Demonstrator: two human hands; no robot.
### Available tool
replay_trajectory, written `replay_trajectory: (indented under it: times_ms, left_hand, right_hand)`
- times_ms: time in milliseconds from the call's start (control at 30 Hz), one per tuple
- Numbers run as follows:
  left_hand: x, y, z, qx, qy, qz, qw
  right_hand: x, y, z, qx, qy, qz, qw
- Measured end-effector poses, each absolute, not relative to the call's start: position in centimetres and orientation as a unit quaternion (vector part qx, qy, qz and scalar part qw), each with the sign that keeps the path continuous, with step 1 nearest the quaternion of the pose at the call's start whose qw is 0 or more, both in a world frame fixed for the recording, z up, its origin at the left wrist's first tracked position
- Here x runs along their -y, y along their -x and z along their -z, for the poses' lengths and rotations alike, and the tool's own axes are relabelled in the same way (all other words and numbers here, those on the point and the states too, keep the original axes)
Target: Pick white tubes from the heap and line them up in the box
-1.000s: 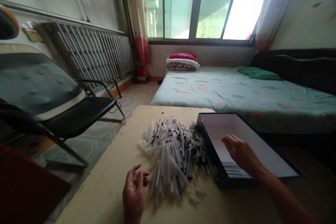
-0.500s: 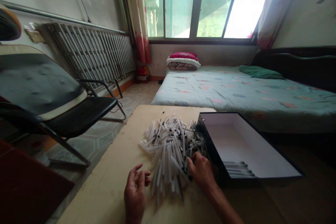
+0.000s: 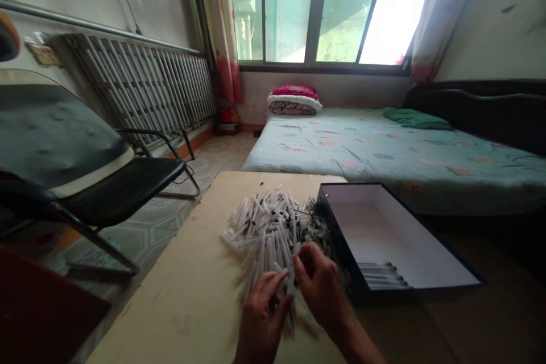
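Observation:
A loose pile of white translucent pen barrels [image 3: 268,247], mixed with small black pen parts [image 3: 305,222], lies on the table. At the near side of the pile, my left hand [image 3: 262,310] has thumb and fingers closing around a white pen barrel [image 3: 279,268], partly hidden by the fingers. Just right of it, my right hand [image 3: 318,284] is curled in a pinch, its fingertips close to the left ones. Whatever the right fingers hold is too small to make out. Several assembled-looking pens [image 3: 381,276] lie side by side in the open box [image 3: 430,239].
The box stands on the right of the pale table [image 3: 179,273], beside the pile. Behind the table is a bed [image 3: 354,148] with folded bedding [image 3: 294,99]. A black chair [image 3: 140,182] and a radiator [image 3: 149,79] are on the left.
My left hand has moved right and in over the pile, its fingers closing on a pen barrel. My right hand has shifted slightly left and nearer, away from the black parts. The view has turned slightly.

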State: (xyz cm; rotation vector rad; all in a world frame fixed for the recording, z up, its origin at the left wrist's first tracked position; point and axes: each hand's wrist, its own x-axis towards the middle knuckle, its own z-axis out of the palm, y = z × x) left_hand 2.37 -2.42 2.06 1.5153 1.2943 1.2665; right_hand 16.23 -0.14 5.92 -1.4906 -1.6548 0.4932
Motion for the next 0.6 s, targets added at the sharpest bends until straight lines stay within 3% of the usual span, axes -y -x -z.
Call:
replay_trajectory:
  times_ms: [167,433,600]
  left_hand:
    - [1.9,-2.8,-1.5,-0.514,-0.564,-0.487,0.425]
    - [1.8,-0.3,-0.8,-0.51,-0.311,-0.559,0.575]
    - [1.9,-0.1,-0.7,-0.483,-0.252,-0.57,0.615]
  right_hand:
    - [0.4,-15.9,-5.2,0.683,0.57,-0.209,0.407]
    - [-2.1,-19.5,-0.7,0.672,0.712,-0.021,0.203]
    - [-2.7,-18.9,0.0,0.663,0.725,0.004,0.184]
